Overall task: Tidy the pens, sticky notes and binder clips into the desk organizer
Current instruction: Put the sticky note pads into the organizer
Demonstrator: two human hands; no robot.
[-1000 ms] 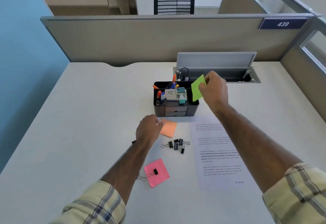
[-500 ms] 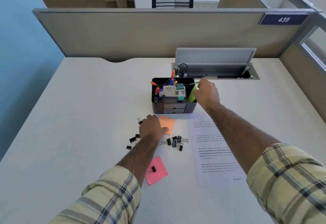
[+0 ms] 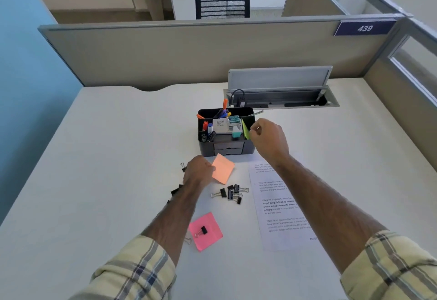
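The black desk organizer (image 3: 225,149) stands mid-desk with pens (image 3: 222,113) in its back compartment. A green sticky note (image 3: 246,130) stands on edge in its right compartment. My right hand (image 3: 269,141) hovers just right of that note, fingers curled, holding nothing that I can see. My left hand (image 3: 198,170) pinches the left edge of an orange sticky note (image 3: 224,169) in front of the organizer, its far side tilted up. Several binder clips (image 3: 231,194) lie in a cluster below it. A pink sticky note (image 3: 209,238) carries one clip (image 3: 203,230).
More binder clips (image 3: 183,166) lie left of my left hand, partly hidden by the forearm. A printed sheet (image 3: 281,207) lies under my right forearm. An open cable tray (image 3: 281,102) sits behind the organizer, below the partition wall (image 3: 189,53).
My right hand lowered the green note into the organizer's right compartment and drew back slightly. My left hand stayed at the orange note and raised its edge.
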